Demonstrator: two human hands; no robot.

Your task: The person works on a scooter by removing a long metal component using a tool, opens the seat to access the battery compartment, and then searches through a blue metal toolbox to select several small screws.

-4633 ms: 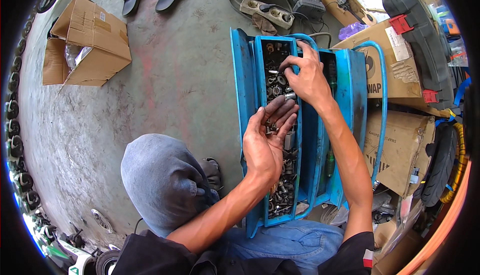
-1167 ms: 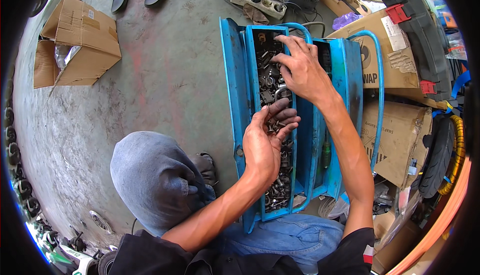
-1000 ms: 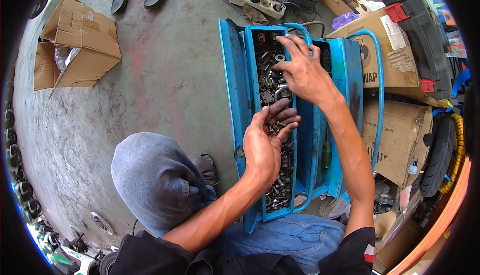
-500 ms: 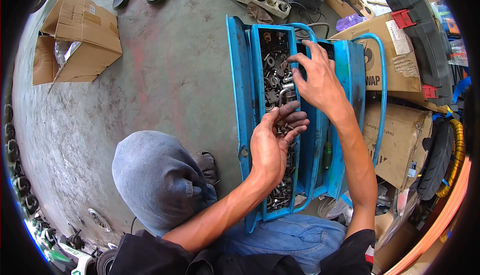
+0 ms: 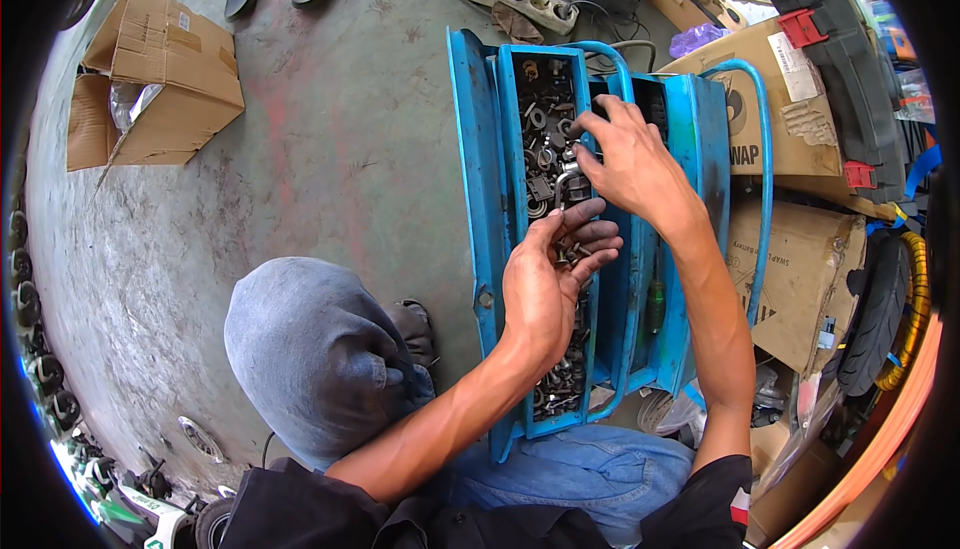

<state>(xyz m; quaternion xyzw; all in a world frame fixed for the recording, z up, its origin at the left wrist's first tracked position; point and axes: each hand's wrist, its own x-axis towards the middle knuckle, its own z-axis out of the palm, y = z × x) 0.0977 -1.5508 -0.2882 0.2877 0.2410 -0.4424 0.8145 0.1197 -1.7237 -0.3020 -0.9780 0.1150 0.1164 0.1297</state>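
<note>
Cupped palm up over the tray, my left hand (image 5: pixel 545 294) holds several small screws (image 5: pixel 568 253) in its curled fingers. My right hand (image 5: pixel 630 161) hovers at the tray's right edge, its thumb and index finger bent and apart, with nothing visible between them. Beneath both hands is the long upper tray (image 5: pixel 592 349) of a blue metal toolbox (image 5: pixel 487 294), full of loose bolts, washers and other small metal parts (image 5: pixel 545 139). A bent metal piece (image 5: pixel 563 186) lies just above my left fingertips. My hands hide part of the contents.
A green-handled screwdriver (image 5: pixel 655 307) lies in the toolbox's lower compartment, beside a raised blue handle (image 5: pixel 767 189). Cardboard boxes (image 5: pixel 790 279) and a black case (image 5: pixel 850 69) crowd the right. A power strip (image 5: pixel 525 4) sits beyond; an open carton (image 5: pixel 190 79) stands far left.
My right hand has come slightly lower and nearer my left hand, with its thumb and index finger closer together. My left hand stays cupped around the screws, almost unmoved.
</note>
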